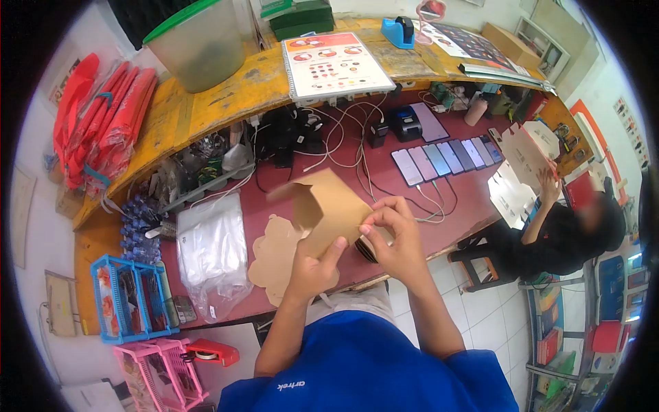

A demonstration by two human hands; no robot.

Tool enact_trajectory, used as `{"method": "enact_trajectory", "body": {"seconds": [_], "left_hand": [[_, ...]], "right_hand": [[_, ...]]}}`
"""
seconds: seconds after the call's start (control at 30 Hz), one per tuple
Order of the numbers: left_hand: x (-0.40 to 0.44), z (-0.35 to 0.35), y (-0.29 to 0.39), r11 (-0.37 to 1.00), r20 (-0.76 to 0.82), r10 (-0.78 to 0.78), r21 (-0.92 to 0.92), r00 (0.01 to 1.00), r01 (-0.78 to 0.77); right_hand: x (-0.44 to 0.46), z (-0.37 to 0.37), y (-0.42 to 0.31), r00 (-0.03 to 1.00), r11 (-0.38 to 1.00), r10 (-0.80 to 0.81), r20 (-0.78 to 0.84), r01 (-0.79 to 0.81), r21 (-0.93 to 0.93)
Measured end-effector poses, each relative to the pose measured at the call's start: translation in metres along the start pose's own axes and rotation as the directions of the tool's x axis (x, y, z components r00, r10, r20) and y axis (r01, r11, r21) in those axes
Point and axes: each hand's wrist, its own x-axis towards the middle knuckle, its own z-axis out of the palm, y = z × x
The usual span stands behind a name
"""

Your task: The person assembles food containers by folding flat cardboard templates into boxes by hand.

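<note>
A brown cardboard box (336, 206), partly folded and with one end gaping, is held up in front of me above the desk. My left hand (312, 268) grips its lower side, the thumb lying along the panel. My right hand (392, 237) pinches the right edge of the box between thumb and fingertips. Beneath and to the left, flat brown cardboard with a scalloped edge (266, 250) lies on the desk. A dark-edged thing under my right hand is mostly hidden.
Clear plastic bags (213, 240) lie on the red desk (274, 189) at left. Several phones (446, 158) stand in a row at right, with white cables nearby. Blue (130, 299) and pink baskets (161, 374) sit lower left. Another person (576, 237) handles cardboard sheets (528, 154).
</note>
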Motion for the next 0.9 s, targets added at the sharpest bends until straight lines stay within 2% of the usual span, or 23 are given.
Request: {"method": "enact_trajectory", "body": {"seconds": [0.07,0.1,0.17,0.2,0.27,0.3,0.37,0.4,0.47,0.5,0.57,0.6,0.67,0.7,0.77,0.8,0.87,0.9], "left_hand": [[0.000,0.002,0.001,0.996,0.069,0.048,0.077,0.996,-0.053],[-0.002,0.003,0.000,0.996,0.067,0.045,0.078,0.997,-0.050],[-0.003,0.006,-0.003,0.998,-0.004,0.057,0.030,0.998,-0.057],[-0.003,0.006,-0.003,0.998,-0.004,0.056,0.030,0.998,-0.056],[-0.001,0.006,-0.004,0.983,-0.046,0.072,-0.164,0.996,-0.078],[0.000,0.002,-0.005,0.984,-0.050,0.072,-0.161,0.996,-0.079],[0.001,-0.009,-0.009,0.993,-0.027,0.063,-0.100,0.998,-0.065],[0.000,-0.010,-0.013,0.993,-0.038,0.063,-0.099,0.997,-0.067],[-0.003,-0.009,-0.020,0.978,-0.036,0.017,-0.206,0.999,-0.024],[-0.004,-0.007,-0.022,0.978,-0.037,0.021,-0.205,0.999,-0.029],[-0.007,-0.002,-0.021,0.981,-0.063,-0.013,-0.196,0.998,0.000],[-0.006,-0.003,-0.018,0.981,-0.062,-0.013,-0.195,0.998,0.000],[-0.008,-0.006,-0.009,0.999,-0.010,0.042,-0.034,0.999,-0.042],[-0.008,-0.009,-0.009,0.999,-0.010,0.036,-0.032,0.999,-0.036],[-0.003,-0.020,-0.007,0.996,-0.070,-0.086,0.011,0.994,0.087],[-0.001,-0.029,-0.002,0.996,-0.077,-0.085,0.012,0.993,0.086],[-0.001,-0.053,0.010,0.986,0.078,-0.053,0.162,0.995,0.040],[-0.003,-0.062,0.010,0.985,0.074,-0.056,0.166,0.996,0.043]], "right_hand": [[0.003,0.005,0.005,0.998,1.000,-0.015,-0.058,0.016,0.022],[0.004,0.009,0.003,0.998,1.000,-0.012,-0.056,0.014,0.024],[0.005,0.016,-0.003,0.969,0.987,-0.143,-0.202,0.126,-0.097],[0.005,0.017,-0.003,0.969,0.987,-0.142,-0.202,0.124,-0.097],[0.006,0.018,-0.003,0.971,0.985,-0.160,-0.176,0.146,-0.089],[0.006,0.016,0.000,0.972,0.985,-0.161,-0.173,0.147,-0.087],[0.007,0.010,0.007,0.993,0.986,-0.116,-0.022,0.118,0.119],[0.006,0.010,0.007,0.993,0.985,-0.119,-0.012,0.119,0.121],[0.004,0.010,0.003,0.999,0.951,0.034,-0.002,-0.032,0.307],[0.004,0.010,0.002,1.000,0.951,0.030,-0.002,-0.028,0.308],[0.001,0.014,0.002,0.994,0.997,-0.073,-0.078,0.074,0.015],[-0.002,0.017,0.000,0.994,0.997,-0.073,-0.078,0.074,0.017],[-0.011,0.027,-0.005,0.959,0.916,-0.249,-0.136,0.187,-0.355],[-0.015,0.032,-0.004,0.960,0.918,-0.243,-0.136,0.182,-0.352],[-0.019,0.042,0.001,0.922,0.841,-0.376,-0.090,0.298,-0.451],[-0.019,0.042,0.005,0.922,0.842,-0.377,-0.086,0.303,-0.447],[-0.017,0.035,0.013,0.936,0.921,-0.344,0.075,0.352,-0.166],[-0.015,0.030,0.009,0.936,0.922,-0.343,0.077,0.351,-0.160]]}}
